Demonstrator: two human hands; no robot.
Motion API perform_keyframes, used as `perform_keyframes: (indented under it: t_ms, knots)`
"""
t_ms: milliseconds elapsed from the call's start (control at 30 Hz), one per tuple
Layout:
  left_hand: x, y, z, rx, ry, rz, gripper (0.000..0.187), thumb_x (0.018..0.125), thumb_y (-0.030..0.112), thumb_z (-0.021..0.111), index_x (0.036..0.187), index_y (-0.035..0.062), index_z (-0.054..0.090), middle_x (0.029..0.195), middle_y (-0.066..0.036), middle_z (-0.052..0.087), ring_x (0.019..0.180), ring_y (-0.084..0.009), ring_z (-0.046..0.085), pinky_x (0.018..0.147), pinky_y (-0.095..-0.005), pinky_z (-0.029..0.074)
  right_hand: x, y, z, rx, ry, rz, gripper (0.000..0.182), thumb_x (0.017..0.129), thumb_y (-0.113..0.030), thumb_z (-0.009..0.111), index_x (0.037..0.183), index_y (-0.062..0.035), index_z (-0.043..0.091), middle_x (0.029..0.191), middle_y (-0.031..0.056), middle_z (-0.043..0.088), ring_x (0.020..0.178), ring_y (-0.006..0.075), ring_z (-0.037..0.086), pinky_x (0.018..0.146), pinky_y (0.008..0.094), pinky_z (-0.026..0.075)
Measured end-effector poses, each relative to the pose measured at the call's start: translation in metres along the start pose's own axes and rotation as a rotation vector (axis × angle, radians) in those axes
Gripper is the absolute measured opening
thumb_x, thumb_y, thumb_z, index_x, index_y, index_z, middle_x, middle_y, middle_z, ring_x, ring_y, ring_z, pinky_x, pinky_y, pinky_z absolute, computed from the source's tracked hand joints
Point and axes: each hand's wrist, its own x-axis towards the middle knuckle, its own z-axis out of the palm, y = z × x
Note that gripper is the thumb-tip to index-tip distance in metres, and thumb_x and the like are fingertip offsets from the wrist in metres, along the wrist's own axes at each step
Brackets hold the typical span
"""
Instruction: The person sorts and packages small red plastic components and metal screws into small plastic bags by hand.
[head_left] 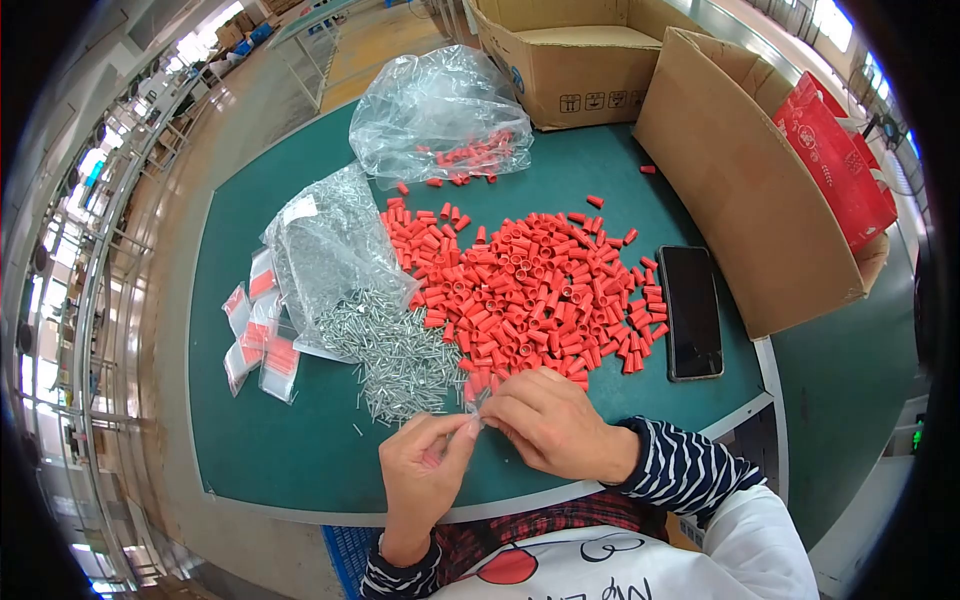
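Observation:
My left hand (425, 465) and my right hand (555, 425) meet at the near side of the green table, their fingertips pinched on a small clear plastic bag (478, 408). Something red shows behind my left fingers. Just beyond the hands lies a large heap of red caps (540, 290). To its left is a pile of silver screws (400, 360), spilling from a clear plastic bag (335, 240). Several small clear packets (280, 360) with red contents lie at the left of the screws.
A big clear bag (440, 115) with red caps lies at the table's back. Cardboard boxes (750, 180) stand at the back and right, one holding a red bag (835, 160). A black phone (692, 312) lies right of the caps on the green table (300, 450).

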Motion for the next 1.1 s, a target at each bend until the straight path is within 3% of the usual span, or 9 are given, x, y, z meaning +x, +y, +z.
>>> perform_keyframes:
  t_ms: [233,300,533,833,1100]
  knots:
    - [-0.002,-0.002,-0.002,-0.431,0.019,-0.272,0.008,0.082,-0.001,0.074,0.089,-0.0041,0.07,0.076,-0.001,0.063,0.066,-0.0042,0.053,0.058,-0.018,0.041,0.002,-0.004,-0.002,0.135,0.034,0.057,0.017,0.083,-0.009,0.068,0.098,-0.0042,0.061,0.091,0.0095,0.059,0.083,0.028,0.058,0.072,0.0382,0.045]
    - [-0.002,0.0,0.002,-0.494,0.089,-0.27,0.008,0.082,0.0,0.075,0.087,-0.0037,0.07,0.078,-0.002,0.064,0.066,-0.0043,0.054,0.059,-0.0176,0.042,0.003,-0.005,-0.001,0.155,0.126,0.054,0.02,0.083,-0.01,0.069,0.1,-0.004,0.062,0.093,0.01,0.061,0.085,0.028,0.06,0.072,0.0375,0.045]
    - [-0.011,-0.011,0.007,-0.582,0.077,-0.169,0.009,0.084,0.002,0.075,0.089,-0.0037,0.07,0.081,-0.001,0.064,0.068,-0.0038,0.055,0.06,-0.0171,0.041,-0.001,-0.006,0.002,0.255,0.04,0.051,0.02,0.081,-0.011,0.073,0.097,-0.0038,0.064,0.087,0.009,0.064,0.081,0.0263,0.061,0.071,0.0374,0.046]
    - [-0.015,-0.002,0.003,-0.483,0.033,-0.221,0.01,0.086,0.003,0.072,0.091,-0.0049,0.068,0.079,0.001,0.059,0.069,-0.0016,0.048,0.059,-0.0165,0.036,-0.005,-0.008,0.0,0.273,0.028,0.094,0.017,0.082,-0.01,0.07,0.096,-0.0037,0.065,0.086,0.0079,0.064,0.08,0.0262,0.062,0.071,0.0372,0.045]
    - [-0.026,0.002,0.008,-0.191,0.054,-0.018,0.011,0.086,0.006,0.073,0.083,-0.002,0.065,0.072,0.002,0.05,0.061,-0.0032,0.037,0.052,-0.0205,0.028,-0.018,-0.021,-0.001,0.123,0.031,0.058,0.019,0.077,-0.006,0.072,0.096,-0.0044,0.066,0.085,0.0067,0.065,0.076,0.0236,0.062,0.068,0.0342,0.043]
